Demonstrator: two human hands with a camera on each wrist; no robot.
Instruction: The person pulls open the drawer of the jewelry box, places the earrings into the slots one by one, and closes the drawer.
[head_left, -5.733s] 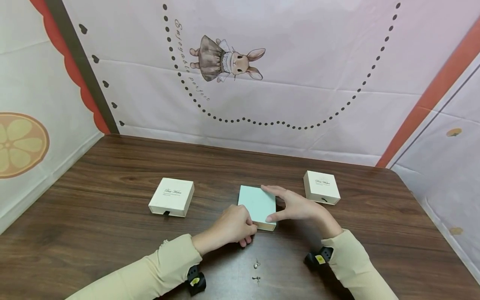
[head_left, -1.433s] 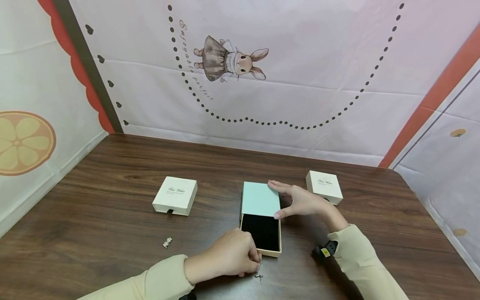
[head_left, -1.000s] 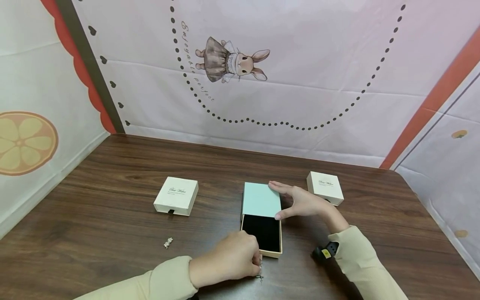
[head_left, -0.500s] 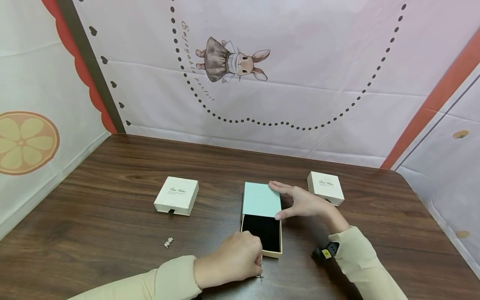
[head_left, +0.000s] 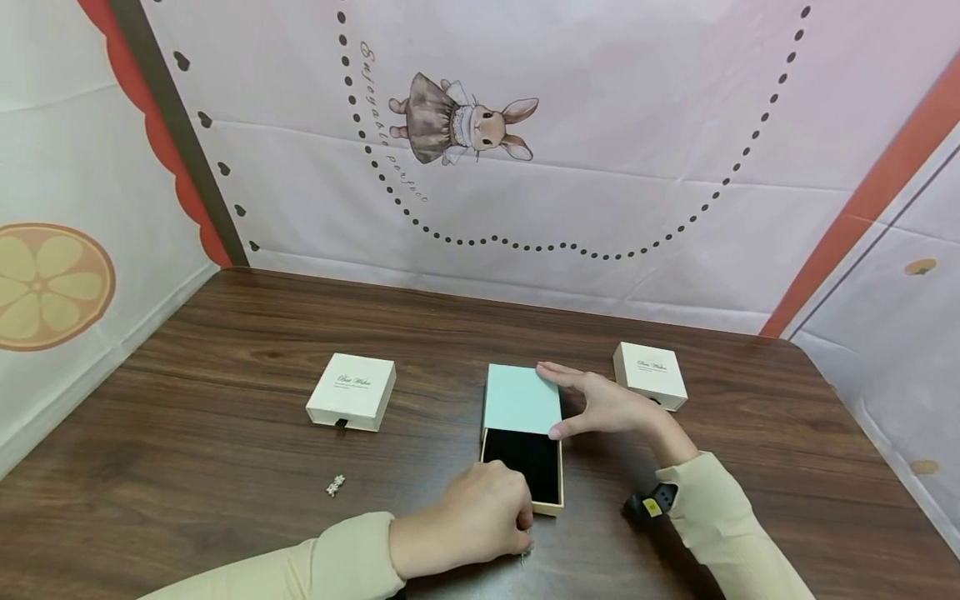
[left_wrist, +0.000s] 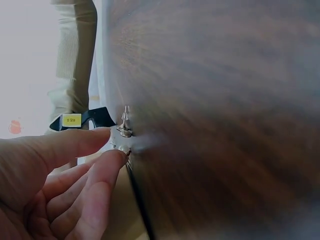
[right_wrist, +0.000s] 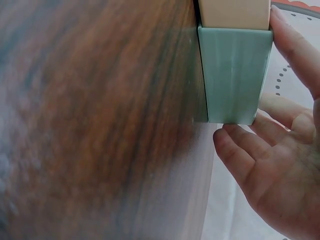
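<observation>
My left hand [head_left: 480,512] reaches down in front of the box, thumb and forefinger tips close together around a pair of small silvery earrings [left_wrist: 125,132]. In the left wrist view both earrings sit right at these fingertips; in the head view the fingers mostly hide them. A mint-green drawer-style jewelry box [head_left: 522,400] lies flat with its drawer [head_left: 551,510] pulled out toward me, showing a black lining. My right hand [head_left: 600,407] holds the sleeve from the right, thumb at its near edge and fingers at its far edge.
A white gift box [head_left: 351,392] printed "Best Wishes" stands to the left, a similar white box [head_left: 651,375] to the right. A small silvery ornament [head_left: 335,485] lies on the wooden table [head_left: 247,467] at the left. A patterned cloth [head_left: 600,125] rises behind the table.
The drawer, closed several seconds ago, now stands out of its sleeve. My left hand has gone from the box front to the earrings and shifted slightly right. My right hand keeps holding the sleeve.
</observation>
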